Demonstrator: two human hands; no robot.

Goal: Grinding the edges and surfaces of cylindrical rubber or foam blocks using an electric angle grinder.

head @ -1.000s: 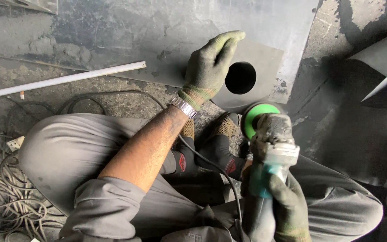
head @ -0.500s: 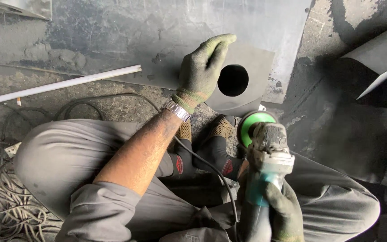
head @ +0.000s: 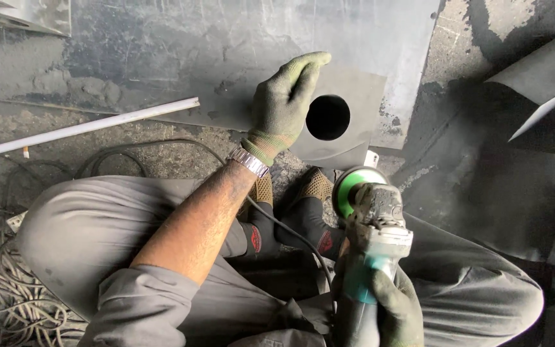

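On metal plate [head: 348, 138]: left hand [head: 284, 103] flat; right hand [head: 390, 308] grips angle grinder [head: 370, 225].

— What can't you make out here?

— The right hand [head: 390, 311] is cut off by the bottom edge, so its grip on the angle grinder [head: 370, 244] shows only in part; the grinder's rear end runs out of view too.

— And the disc?

— The green disc [head: 352, 186] sits half behind the grinder's head; its working face is hidden.

— The left hand [head: 284, 103]?

— Its palm lies flat on the metal sheet [head: 348, 138], covering the sheet's edge beneath it.

— Anything else?

— The white pipe [head: 85, 128] leaves at the left edge, the coiled cable [head: 8, 302] at the bottom-left corner. What lies inside the round hole [head: 327, 117] is too dark to tell.
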